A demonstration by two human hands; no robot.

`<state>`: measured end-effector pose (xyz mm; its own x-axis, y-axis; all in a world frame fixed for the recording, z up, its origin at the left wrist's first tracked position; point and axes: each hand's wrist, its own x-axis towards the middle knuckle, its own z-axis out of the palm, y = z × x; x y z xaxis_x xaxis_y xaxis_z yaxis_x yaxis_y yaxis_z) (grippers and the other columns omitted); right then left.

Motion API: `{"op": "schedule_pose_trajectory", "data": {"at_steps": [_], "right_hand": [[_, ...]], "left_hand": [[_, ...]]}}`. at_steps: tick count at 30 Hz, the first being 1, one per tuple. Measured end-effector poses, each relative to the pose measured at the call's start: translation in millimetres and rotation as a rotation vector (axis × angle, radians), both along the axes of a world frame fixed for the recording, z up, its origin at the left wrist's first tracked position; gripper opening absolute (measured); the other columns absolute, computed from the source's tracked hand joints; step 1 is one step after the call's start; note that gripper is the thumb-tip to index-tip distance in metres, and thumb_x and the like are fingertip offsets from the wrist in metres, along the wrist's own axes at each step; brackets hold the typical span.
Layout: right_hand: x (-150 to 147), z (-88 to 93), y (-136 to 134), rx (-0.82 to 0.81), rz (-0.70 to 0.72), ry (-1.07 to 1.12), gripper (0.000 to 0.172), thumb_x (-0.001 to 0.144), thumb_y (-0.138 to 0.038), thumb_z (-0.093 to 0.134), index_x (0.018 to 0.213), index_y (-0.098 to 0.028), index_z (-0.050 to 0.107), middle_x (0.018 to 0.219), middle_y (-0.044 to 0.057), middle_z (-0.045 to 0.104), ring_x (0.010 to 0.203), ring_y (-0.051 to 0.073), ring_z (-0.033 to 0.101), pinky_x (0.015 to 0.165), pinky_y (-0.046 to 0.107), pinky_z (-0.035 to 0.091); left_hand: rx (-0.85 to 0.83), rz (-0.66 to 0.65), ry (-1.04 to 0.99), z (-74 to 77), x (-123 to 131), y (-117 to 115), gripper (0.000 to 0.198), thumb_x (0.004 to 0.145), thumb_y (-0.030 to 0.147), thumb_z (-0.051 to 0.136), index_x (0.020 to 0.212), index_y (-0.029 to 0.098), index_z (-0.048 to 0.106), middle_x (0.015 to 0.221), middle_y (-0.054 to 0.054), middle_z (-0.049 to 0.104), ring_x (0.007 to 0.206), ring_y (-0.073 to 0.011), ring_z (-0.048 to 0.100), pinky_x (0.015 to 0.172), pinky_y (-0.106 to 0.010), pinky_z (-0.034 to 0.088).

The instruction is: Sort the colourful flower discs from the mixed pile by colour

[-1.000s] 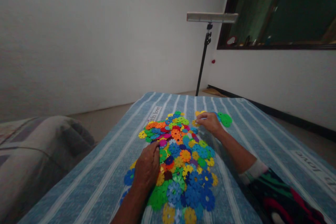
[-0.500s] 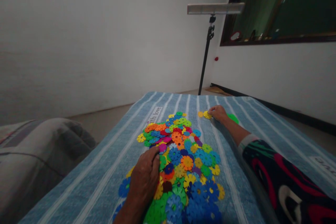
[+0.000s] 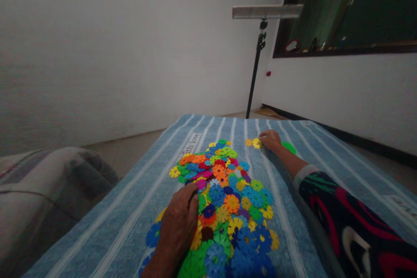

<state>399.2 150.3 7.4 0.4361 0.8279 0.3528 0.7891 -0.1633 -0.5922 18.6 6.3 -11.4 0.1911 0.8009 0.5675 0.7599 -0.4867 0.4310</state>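
Many coloured flower-shaped discs form a long pile on the striped blue cloth. My left hand rests on the pile's left side, its fingertips by a magenta disc; the fingers are mostly hidden under the hand. Farther off, to the right of the pile, my right hand has its fingers bent together at the edge of a yellow disc. An orange-yellow disc lies just left of that one. Green discs show behind my right wrist.
The striped cloth covers the table, with printed lettering near its far left part. Grey fabric bulges at the left. Beyond the far edge stands a black pole with a flat bar on top, near a dark-framed window.
My right forearm has shifted slightly left, and the fingers sit a little off the yellow disc's middle, showing more of it. My left hand is nearly unmoved.
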Motion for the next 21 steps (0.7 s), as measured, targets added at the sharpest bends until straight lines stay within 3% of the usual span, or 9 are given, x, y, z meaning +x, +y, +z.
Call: {"op": "schedule_pose_trajectory", "data": {"at_steps": [5, 10, 13, 17, 21], "right_hand": [[6, 10.3, -23, 0.088, -0.018, 0.019, 0.021, 0.07, -0.02, 0.055, 0.075, -0.016, 0.075, 0.079, 0.008, 0.074, 0.081, 0.023, 0.067, 0.077, 0.032, 0.05], [-5, 9.2, -76, 0.163, 0.021, 0.048, 0.022, 0.072, -0.025, 0.054, 0.077, -0.016, 0.074, 0.083, 0.008, 0.074, 0.082, 0.023, 0.068, 0.08, 0.035, 0.05], [-28, -2.3, -118, 0.163, 0.101, 0.068, 0.021, 0.071, -0.027, 0.055, 0.073, -0.017, 0.073, 0.079, 0.007, 0.074, 0.077, 0.021, 0.068, 0.076, 0.032, 0.051], [-65, -16.5, -169, 0.139, 0.334, 0.124, 0.022, 0.076, -0.027, 0.052, 0.072, -0.019, 0.072, 0.077, 0.004, 0.073, 0.077, 0.02, 0.067, 0.074, 0.03, 0.05], [-94, -17.4, -208, 0.174, 0.459, 0.039, 0.023, 0.081, -0.023, 0.05, 0.072, -0.021, 0.071, 0.074, 0.003, 0.07, 0.072, 0.017, 0.065, 0.07, 0.029, 0.049]], "left_hand": [[-0.031, -0.009, -0.01, -1.1, 0, 2, 0.036, 0.086, 0.034, 0.04, 0.101, 0.016, 0.069, 0.103, -0.01, 0.073, 0.097, -0.0227, 0.068, 0.09, -0.036, 0.054], [-0.048, -0.005, -0.026, -3.9, -1, 6, 0.035, 0.084, 0.035, 0.042, 0.099, 0.017, 0.069, 0.106, -0.01, 0.073, 0.101, -0.0239, 0.067, 0.094, -0.038, 0.052], [-0.057, -0.012, -0.032, -3.2, -1, 6, 0.034, 0.084, 0.035, 0.043, 0.1, 0.019, 0.068, 0.107, -0.009, 0.073, 0.101, -0.0235, 0.067, 0.093, -0.038, 0.052], [-0.07, -0.019, -0.02, 1.1, 1, 6, 0.033, 0.083, 0.034, 0.043, 0.101, 0.02, 0.068, 0.107, -0.008, 0.072, 0.101, -0.0229, 0.066, 0.092, -0.038, 0.051], [-0.07, -0.037, -0.026, 6.6, 4, 4, 0.033, 0.083, 0.032, 0.04, 0.098, 0.02, 0.067, 0.102, -0.008, 0.072, 0.096, -0.0225, 0.066, 0.088, -0.037, 0.051]]}}
